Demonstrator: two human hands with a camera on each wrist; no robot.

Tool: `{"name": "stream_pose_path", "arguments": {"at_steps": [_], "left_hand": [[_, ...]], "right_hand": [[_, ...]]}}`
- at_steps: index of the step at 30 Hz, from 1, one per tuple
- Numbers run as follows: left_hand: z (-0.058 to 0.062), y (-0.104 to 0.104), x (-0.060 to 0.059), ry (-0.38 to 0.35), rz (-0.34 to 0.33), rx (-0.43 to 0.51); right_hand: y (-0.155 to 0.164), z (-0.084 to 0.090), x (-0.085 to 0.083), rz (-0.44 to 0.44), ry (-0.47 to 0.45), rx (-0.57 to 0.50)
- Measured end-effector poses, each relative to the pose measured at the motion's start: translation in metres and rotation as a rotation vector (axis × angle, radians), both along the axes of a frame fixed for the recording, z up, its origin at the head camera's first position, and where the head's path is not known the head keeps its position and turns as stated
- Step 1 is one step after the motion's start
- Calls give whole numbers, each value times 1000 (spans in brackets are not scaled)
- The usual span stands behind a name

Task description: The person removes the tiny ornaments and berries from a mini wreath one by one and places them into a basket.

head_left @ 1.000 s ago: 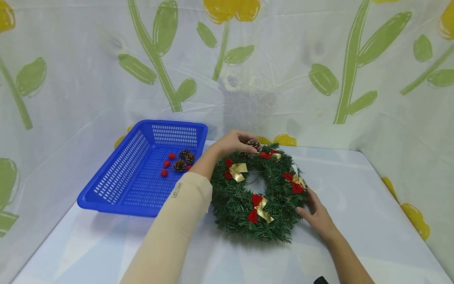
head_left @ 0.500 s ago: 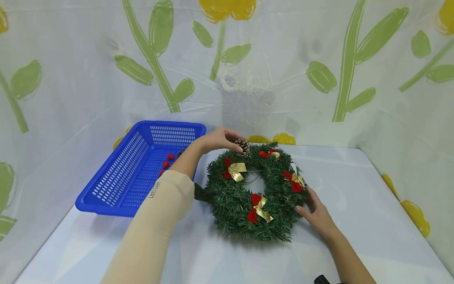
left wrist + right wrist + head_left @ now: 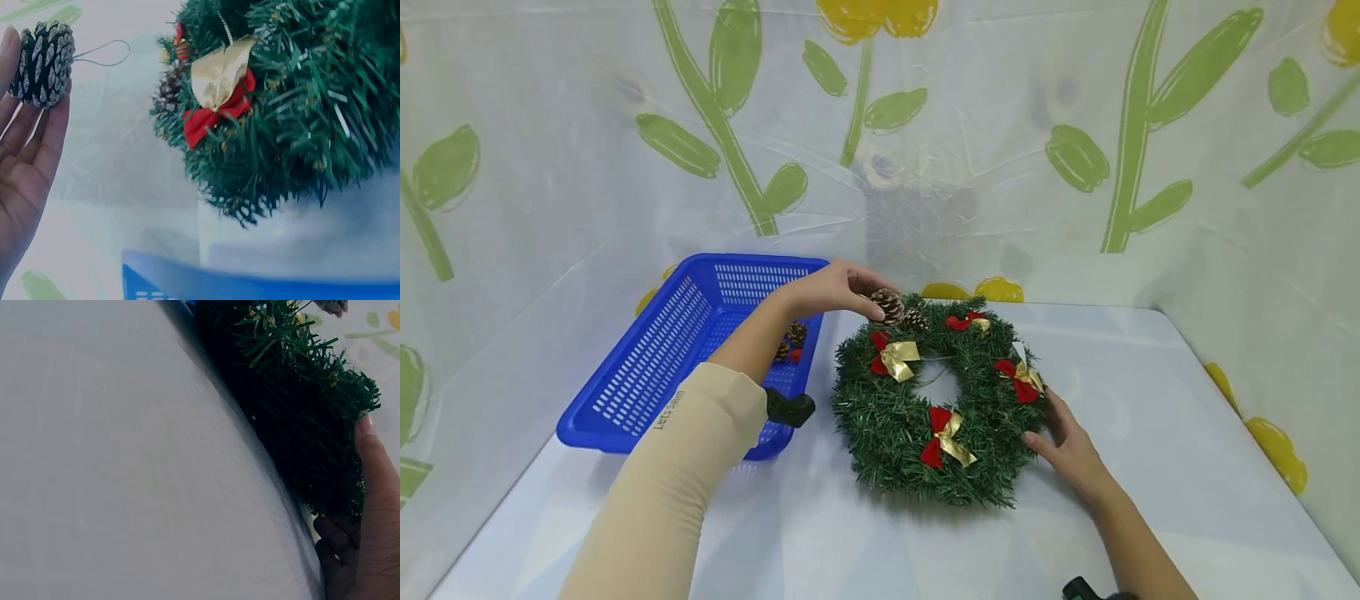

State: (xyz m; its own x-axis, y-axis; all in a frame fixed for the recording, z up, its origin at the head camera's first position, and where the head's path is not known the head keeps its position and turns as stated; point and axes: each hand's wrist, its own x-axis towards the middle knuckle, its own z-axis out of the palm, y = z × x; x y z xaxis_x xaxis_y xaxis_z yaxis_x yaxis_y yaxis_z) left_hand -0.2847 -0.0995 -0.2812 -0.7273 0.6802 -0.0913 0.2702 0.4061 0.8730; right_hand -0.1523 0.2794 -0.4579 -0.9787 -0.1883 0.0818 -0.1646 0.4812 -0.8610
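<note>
The left hand (image 3: 827, 289) pinches a pine cone (image 3: 887, 305) between thumb and fingertips, holding it in the air just off the far left edge of the green wreath (image 3: 937, 400); the left wrist view shows a thin wire loop trailing from the cone. The wreath lies flat on the table (image 3: 1150, 433) and carries four red and gold bows and another small cone tucked into its top. The right hand (image 3: 1070, 450) rests against the wreath's near right rim, fingers loosely laid on the needles. Left of the wreath sits a blue basket (image 3: 647, 367), its near right corner just beside the wreath; inside it lie a couple of pine cones and a red berry, partly hidden behind the left forearm.
</note>
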Motion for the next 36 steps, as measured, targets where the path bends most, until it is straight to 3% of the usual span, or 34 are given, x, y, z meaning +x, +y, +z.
{"name": "stream_pose_path", "arguments": {"at_steps": [5,15,28,36], "left_hand": [[5,-11,4,36,-25,-9],[15,-39,12,31,59,-49],[10,-83,18,87,156,-77],[8,-110,23,95,163,-177]], "right_hand": [[0,-1,-1,1,4,-5],[0,-3,-1,-3,-13,-5],[0,-1,0,-14,-3,11],[-1,0,1,-16,-4,12]]}}
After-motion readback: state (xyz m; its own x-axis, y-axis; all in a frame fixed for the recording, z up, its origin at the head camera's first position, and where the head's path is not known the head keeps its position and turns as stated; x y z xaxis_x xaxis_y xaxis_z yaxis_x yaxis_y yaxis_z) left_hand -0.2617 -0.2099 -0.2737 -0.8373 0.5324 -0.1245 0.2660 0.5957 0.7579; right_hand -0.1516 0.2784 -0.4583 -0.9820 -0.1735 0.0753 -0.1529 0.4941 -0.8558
